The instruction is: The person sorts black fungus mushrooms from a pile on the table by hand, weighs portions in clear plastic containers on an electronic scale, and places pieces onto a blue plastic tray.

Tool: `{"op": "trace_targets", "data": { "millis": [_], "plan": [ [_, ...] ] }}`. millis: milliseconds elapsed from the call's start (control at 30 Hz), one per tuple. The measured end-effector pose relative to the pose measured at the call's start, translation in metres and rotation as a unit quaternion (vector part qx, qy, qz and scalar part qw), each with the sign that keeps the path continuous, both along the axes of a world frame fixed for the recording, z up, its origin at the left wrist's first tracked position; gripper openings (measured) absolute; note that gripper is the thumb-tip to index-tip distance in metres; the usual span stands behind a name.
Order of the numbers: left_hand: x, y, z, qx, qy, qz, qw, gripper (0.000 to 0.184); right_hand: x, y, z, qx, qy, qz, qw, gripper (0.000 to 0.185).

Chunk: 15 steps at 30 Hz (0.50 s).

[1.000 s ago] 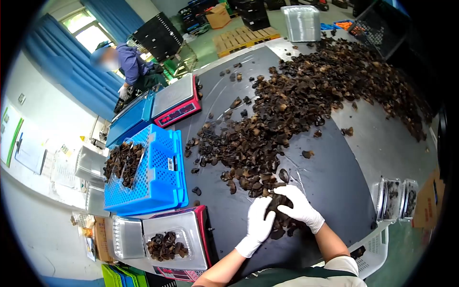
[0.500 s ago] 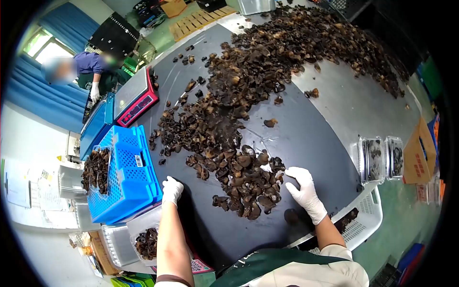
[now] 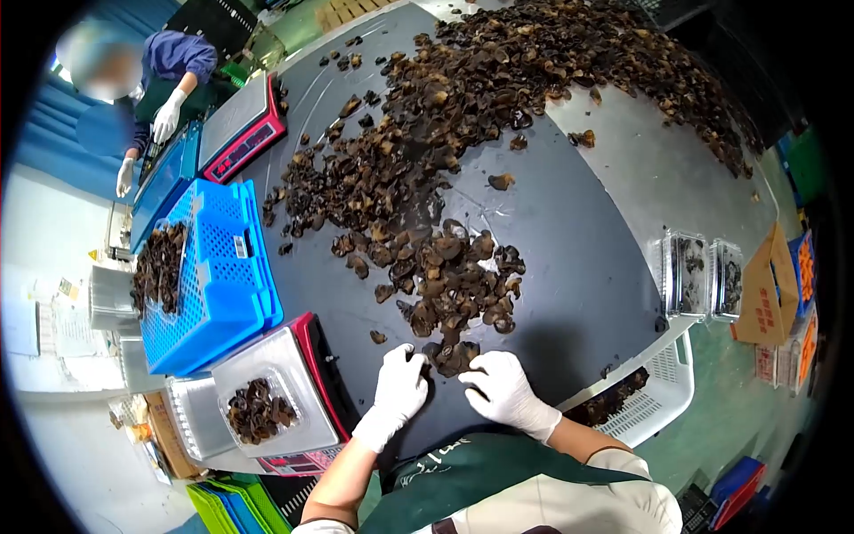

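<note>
A long heap of dark brown wood-ear-like pieces [image 3: 498,98] runs across the dark grey sheet [image 3: 578,231], with a smaller pile [image 3: 449,276] at its near end. My left hand [image 3: 400,387], in a white glove, has its fingers curled at the near left edge of that pile. Opposite it, my gloved right hand [image 3: 503,387] bends its fingers beside the nearest pieces [image 3: 452,356]. Whether either hand grips a piece is hidden by the fingers. Left of my hands, a clear tray of pieces [image 3: 260,410] rests on a red-sided scale [image 3: 318,378].
A blue crate [image 3: 231,267] with a filled tray [image 3: 162,267] stands left, below another red scale [image 3: 240,133]. A co-worker's gloved hand [image 3: 167,116] is at upper left. Right are clear boxes [image 3: 687,271], a white basket [image 3: 667,383] and a cardboard box [image 3: 767,289].
My hands have come together at the near end of the pile, the left one from beside the blue crate. The camera view has shifted. The co-worker has both gloved hands showing.
</note>
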State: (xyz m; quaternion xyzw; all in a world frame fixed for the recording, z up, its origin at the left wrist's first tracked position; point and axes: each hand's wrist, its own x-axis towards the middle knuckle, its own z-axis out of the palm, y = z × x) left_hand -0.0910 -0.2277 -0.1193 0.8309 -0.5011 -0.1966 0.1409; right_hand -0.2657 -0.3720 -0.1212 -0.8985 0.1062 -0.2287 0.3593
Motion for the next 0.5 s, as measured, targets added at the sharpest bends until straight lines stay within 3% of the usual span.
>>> {"op": "trace_targets", "data": {
  "millis": [67, 167, 267, 300, 400, 500],
  "plan": [
    [-0.011, 0.016, 0.008, -0.014, 0.000, 0.010, 1.000, 0.036, -0.004, 0.013, 0.007, 0.002, 0.015, 0.016, 1.000, 0.023],
    [-0.019, 0.031, 0.012, -0.141, -0.004, 0.074, 0.987, 0.040, 0.000, 0.015, 0.007, -0.002, -0.002, -0.008, 1.000, 0.020],
    [-0.018, 0.019, 0.015, -0.091, -0.039, 0.075, 0.992, 0.064, 0.021, 0.016, 0.019, -0.058, 0.067, -0.079, 0.993, 0.043],
    [-0.014, 0.018, 0.009, -0.067, -0.042, 0.041, 0.996, 0.070, 0.025, 0.018, 0.007, -0.060, 0.108, -0.045, 0.991, 0.052],
    [-0.012, 0.031, -0.013, -0.101, -0.038, -0.009, 0.994, 0.053, 0.019, 0.035, 0.000, -0.064, 0.114, 0.077, 0.989, 0.046],
    [-0.022, 0.055, 0.008, -0.105, 0.000, -0.020, 0.994, 0.030, -0.003, 0.052, -0.002, -0.068, 0.068, 0.135, 0.986, 0.032]
  ]
}}
